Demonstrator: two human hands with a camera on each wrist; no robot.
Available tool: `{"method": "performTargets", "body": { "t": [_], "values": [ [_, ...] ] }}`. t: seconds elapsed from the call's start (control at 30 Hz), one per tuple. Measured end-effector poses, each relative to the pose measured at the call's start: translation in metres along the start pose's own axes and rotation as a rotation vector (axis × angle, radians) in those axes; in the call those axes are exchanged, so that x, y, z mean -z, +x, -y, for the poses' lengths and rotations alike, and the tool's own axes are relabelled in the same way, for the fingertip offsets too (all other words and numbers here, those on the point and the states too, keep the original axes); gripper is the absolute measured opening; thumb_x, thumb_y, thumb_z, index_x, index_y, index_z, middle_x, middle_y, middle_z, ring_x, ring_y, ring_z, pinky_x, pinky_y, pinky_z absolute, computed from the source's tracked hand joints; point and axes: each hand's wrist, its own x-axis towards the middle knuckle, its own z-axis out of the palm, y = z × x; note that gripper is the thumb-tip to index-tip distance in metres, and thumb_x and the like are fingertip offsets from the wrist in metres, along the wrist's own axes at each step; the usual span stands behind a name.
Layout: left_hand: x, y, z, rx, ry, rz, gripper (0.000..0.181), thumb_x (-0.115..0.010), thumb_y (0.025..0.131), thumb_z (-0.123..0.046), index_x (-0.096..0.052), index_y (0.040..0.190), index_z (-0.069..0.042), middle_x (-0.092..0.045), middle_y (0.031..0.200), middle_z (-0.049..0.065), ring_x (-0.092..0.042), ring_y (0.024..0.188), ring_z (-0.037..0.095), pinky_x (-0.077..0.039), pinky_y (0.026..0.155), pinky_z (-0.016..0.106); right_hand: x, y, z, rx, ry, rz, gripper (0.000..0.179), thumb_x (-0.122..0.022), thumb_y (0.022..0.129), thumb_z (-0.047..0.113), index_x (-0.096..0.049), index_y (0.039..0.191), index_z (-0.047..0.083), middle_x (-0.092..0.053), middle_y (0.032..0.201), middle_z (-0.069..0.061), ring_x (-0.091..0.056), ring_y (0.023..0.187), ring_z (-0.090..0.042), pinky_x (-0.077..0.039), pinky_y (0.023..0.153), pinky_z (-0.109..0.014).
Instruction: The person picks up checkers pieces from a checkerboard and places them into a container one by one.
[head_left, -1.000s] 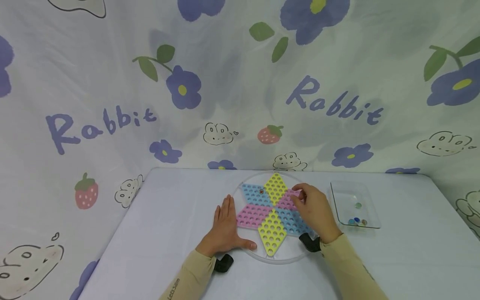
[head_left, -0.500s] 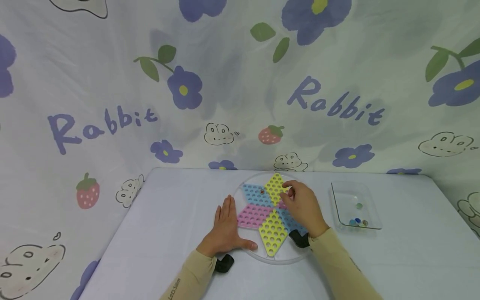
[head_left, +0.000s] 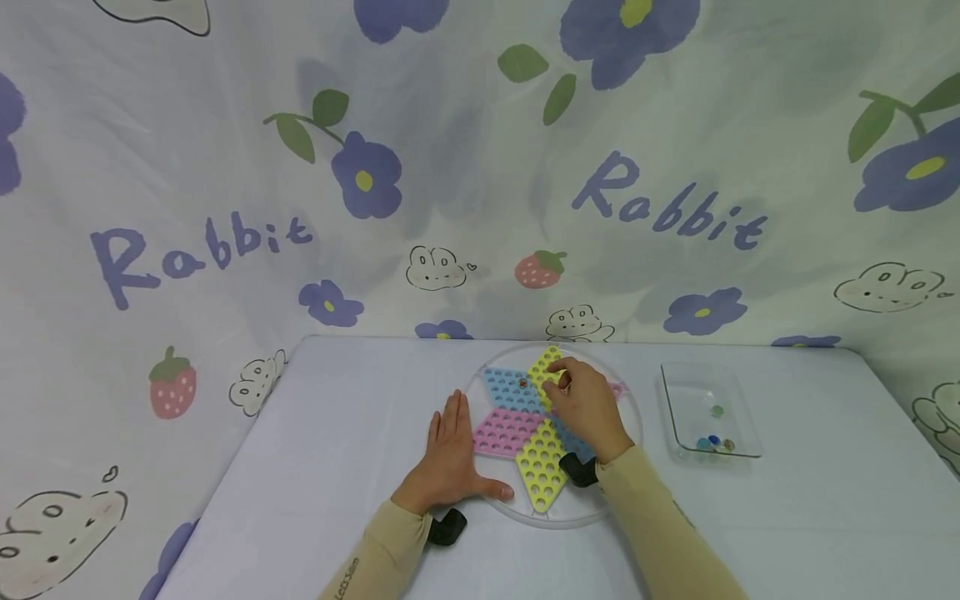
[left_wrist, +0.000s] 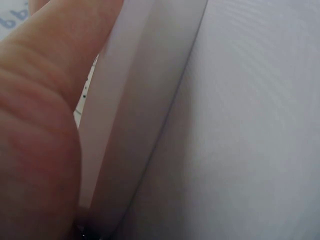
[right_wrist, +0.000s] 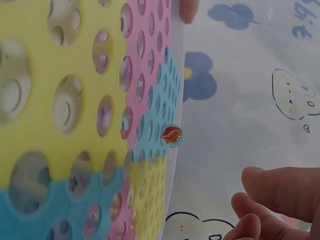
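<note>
A round Chinese checkers board (head_left: pixel 489 496) with a yellow, pink and blue star lies on the table. My left hand (head_left: pixel 450 462) rests at its left edge, fingers straight and thumb spread along the rim. In the left wrist view the board's pale side (left_wrist: pixel 135 100) runs beside the hand. Over the upper yellow point hovers my right hand (head_left: pixel 588 404), thumb and index finger apart. Nothing shows between those fingers (right_wrist: pixel 280 187) in the right wrist view. One glass marble (right_wrist: pixel 172 135) with a red-orange swirl sits in the upper left blue point.
A clear rectangular tray (head_left: pixel 667 408) stands right of the board with several glass marbles (head_left: pixel 717 411) inside. White cloth covers the table (head_left: pixel 337 433). A printed curtain (head_left: pixel 480 167) hangs behind its far edge.
My right hand has moved left from the right-hand pink point to above the upper yellow point. The left hand, the board and the marbles have stayed where they were.
</note>
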Motion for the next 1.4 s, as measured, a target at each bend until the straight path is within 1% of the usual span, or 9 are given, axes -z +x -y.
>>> {"method": "performTargets", "body": {
  "t": [0.17,0.37,0.47,0.63,0.87,0.97,1.13,1.4],
  "values": [
    [-0.001,0.0,0.0,0.004,0.007,-0.006,0.15,-0.07,0.046,-0.079,0.005,0.145,0.006,0.003,0.153,0.022,0.001,0.14,0.032,-0.002,0.111,0.049,-0.008,0.005,0.0,-0.026,0.006,0.022,0.024,-0.064,0.087,0.019,-0.064,0.108,0.006,-0.054,0.078,-0.004,-0.039,0.05,-0.015,-0.036,0.047,-0.029],
    [0.0,0.0,-0.001,0.0,-0.001,-0.001,0.15,-0.07,0.047,-0.077,0.006,0.145,0.007,0.004,0.152,0.023,0.002,0.14,0.032,-0.001,0.111,0.05,-0.016,0.01,0.001,-0.042,-0.018,0.037,0.024,-0.064,0.087,0.02,-0.065,0.106,0.006,-0.055,0.078,-0.003,-0.042,0.05,-0.014,-0.037,0.046,-0.028],
    [0.0,0.0,0.0,-0.006,-0.007,0.0,0.149,-0.071,0.047,-0.077,0.006,0.144,0.007,0.005,0.152,0.023,0.003,0.14,0.031,-0.001,0.111,0.05,-0.018,0.012,0.005,-0.05,-0.019,0.048,0.023,-0.064,0.087,0.02,-0.065,0.106,0.007,-0.054,0.077,-0.003,-0.042,0.051,-0.015,-0.036,0.047,-0.029],
    [0.0,0.0,0.0,-0.004,-0.001,-0.003,0.15,-0.07,0.047,-0.078,0.006,0.144,0.007,0.006,0.152,0.022,0.004,0.14,0.031,-0.001,0.111,0.049,-0.024,0.016,0.008,-0.087,-0.009,0.066,0.024,-0.065,0.086,0.022,-0.065,0.105,0.008,-0.054,0.075,-0.002,-0.044,0.054,-0.016,-0.037,0.049,-0.029],
    [0.001,0.0,0.0,-0.005,-0.003,-0.005,0.151,-0.069,0.046,-0.079,0.006,0.144,0.007,0.006,0.152,0.022,0.004,0.14,0.031,0.0,0.111,0.049,-0.032,0.02,0.006,-0.127,0.008,0.104,0.024,-0.065,0.086,0.023,-0.065,0.106,0.009,-0.057,0.079,-0.002,-0.047,0.054,-0.016,-0.039,0.05,-0.029],
    [0.001,0.0,0.0,-0.007,0.001,0.001,0.151,-0.068,0.047,-0.08,0.007,0.144,0.006,0.007,0.152,0.022,0.004,0.14,0.031,0.0,0.111,0.049,-0.034,0.022,0.005,-0.141,0.008,0.124,0.024,-0.065,0.085,0.023,-0.066,0.106,0.01,-0.057,0.078,-0.002,-0.048,0.056,-0.016,-0.04,0.051,-0.03],
    [0.001,0.0,-0.001,-0.019,0.0,-0.001,0.149,-0.069,0.048,-0.078,0.006,0.144,0.008,0.006,0.152,0.024,0.003,0.14,0.033,-0.002,0.11,0.051,-0.039,0.025,0.003,-0.151,-0.031,0.143,0.023,-0.066,0.084,0.023,-0.067,0.105,0.012,-0.055,0.074,-0.001,-0.047,0.059,-0.015,-0.039,0.054,-0.029],
    [0.002,0.0,-0.001,-0.021,0.002,-0.01,0.149,-0.07,0.047,-0.078,0.004,0.144,0.008,0.004,0.152,0.025,0.002,0.14,0.034,-0.002,0.11,0.051,-0.041,0.027,0.004,-0.176,-0.06,0.166,0.023,-0.065,0.085,0.021,-0.066,0.106,0.012,-0.056,0.074,0.0,-0.048,0.058,-0.015,-0.039,0.052,-0.028]
  ]
}}
